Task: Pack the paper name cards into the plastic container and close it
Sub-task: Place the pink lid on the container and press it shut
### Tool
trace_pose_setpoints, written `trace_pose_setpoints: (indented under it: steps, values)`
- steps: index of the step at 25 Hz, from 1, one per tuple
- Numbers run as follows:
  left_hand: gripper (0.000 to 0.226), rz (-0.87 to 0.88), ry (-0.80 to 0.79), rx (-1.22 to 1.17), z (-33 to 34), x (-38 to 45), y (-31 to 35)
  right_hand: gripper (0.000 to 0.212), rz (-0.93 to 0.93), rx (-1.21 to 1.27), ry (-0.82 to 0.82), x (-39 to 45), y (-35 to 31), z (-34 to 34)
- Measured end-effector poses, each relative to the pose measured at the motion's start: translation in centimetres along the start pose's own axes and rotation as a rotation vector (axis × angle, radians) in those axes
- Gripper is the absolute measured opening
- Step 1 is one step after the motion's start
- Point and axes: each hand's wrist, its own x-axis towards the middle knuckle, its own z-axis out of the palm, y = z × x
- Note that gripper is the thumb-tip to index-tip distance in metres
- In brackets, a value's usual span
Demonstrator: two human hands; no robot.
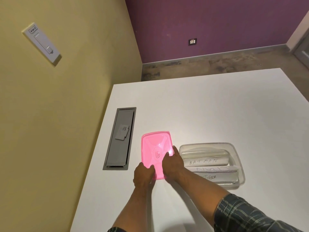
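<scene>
Both hands were on the pink lid [154, 148], which lay flat on the counter [200, 106] near its left edge, just beside the grey hatch [119, 139] set into the top. The left hand [143, 175] held the lid's near left corner, thumb on top and fingers curled under the rim. The right hand [172, 163] lay across the lid's right side, fingers spread over it and pressing or gripping the right rim; whether they curled under it could not be told.

The clear box [237, 158] stood open just right of the lid, and the cards [207, 162] were already in it, folded and lying in rows: BATMAN, one upside down, TIGER.

So the packing looked done and only closing remained. The risks lay there. The cards seemed to sit high, so a raised fold could catch under the rim and crease, or keep one corner from seating. Lowered askew, the lid might snap on one side only. The light box could also slide when pressed.
</scene>
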Motion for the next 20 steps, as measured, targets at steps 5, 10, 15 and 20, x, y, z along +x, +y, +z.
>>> trace_pose_setpoints:
  steps: [5,10,15,20]
  values:
    - [0.026,-0.1,0.106,-0.235,-1.4,1.1,-0.7,0.011,-0.12,-0.098,-0.054,0.7,-0.4,-2.2]
    - [0.028,-0.054,0.256,-0.577,-3.8,1.1,0.6,0.052,-0.172,0.103,0.101,0.8,0.0,-2.2]
    - [0.029,0.103,0.446,-0.576,-5.5,-0.7,3.2,0.049,-0.134,0.41,0.0,0.5,0.6,-3.9]
    - [0.02,0.489,0.686,-0.399,-5.2,-4.4,8.3,0.042,-0.155,0.875,-0.096,0.2,3.2,-7.4]
